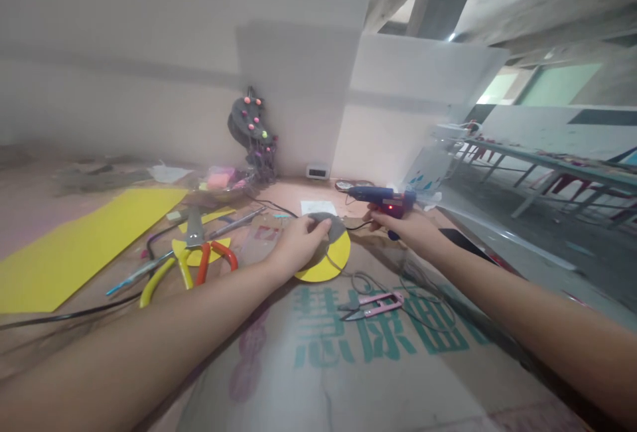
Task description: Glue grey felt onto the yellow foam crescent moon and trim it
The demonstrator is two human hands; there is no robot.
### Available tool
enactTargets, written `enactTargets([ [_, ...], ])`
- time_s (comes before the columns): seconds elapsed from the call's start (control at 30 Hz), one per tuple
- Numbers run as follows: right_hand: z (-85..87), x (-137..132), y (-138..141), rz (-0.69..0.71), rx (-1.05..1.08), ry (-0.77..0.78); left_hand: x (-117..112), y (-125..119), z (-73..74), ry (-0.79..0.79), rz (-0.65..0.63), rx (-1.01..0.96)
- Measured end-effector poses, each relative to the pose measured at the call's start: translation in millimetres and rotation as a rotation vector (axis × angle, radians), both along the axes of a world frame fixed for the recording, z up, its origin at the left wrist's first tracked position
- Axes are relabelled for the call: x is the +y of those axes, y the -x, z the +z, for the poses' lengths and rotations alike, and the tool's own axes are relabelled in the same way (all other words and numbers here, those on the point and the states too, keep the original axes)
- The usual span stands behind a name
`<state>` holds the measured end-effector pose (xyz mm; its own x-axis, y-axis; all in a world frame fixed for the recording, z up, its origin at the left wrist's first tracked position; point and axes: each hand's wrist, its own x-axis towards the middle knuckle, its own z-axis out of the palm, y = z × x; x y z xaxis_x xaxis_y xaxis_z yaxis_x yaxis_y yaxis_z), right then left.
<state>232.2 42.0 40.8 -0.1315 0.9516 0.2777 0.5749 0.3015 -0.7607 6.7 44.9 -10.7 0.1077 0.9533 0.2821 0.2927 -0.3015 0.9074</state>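
My left hand (297, 244) is closed on a grey felt piece (330, 225), pressing it onto a yellow disc (329, 261) that lies on the cardboard-covered table (378, 365). My right hand (404, 227) grips a blue glue gun (379, 198) with a red light on it. The gun's nozzle points left, a little above and behind the grey piece. A thin black cord runs from the gun toward the disc.
Pink thread snips (372, 304) lie on the cardboard near me. Scissors with yellow and red handles (192, 256) rest at left beside a yellow sheet (79, 243). A dark ornament with coloured beads (253, 125) leans on the back wall. Long tables (542, 166) stand at far right.
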Motion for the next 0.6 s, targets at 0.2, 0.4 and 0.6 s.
enactTargets([
  [0.2, -25.2, -36, -12, -0.052, 0.008, -0.015, -1, 4, 6.5, -0.029, 0.010, 0.039],
  [0.4, -26.7, -45, -4, 0.033, -0.085, 0.054, -1, 6, 8.2, -0.032, 0.057, 0.063],
  [0.6, -32.5, -45, -3, 0.004, -0.096, 0.152, -2, 5, 7.5, -0.035, 0.034, 0.064],
])
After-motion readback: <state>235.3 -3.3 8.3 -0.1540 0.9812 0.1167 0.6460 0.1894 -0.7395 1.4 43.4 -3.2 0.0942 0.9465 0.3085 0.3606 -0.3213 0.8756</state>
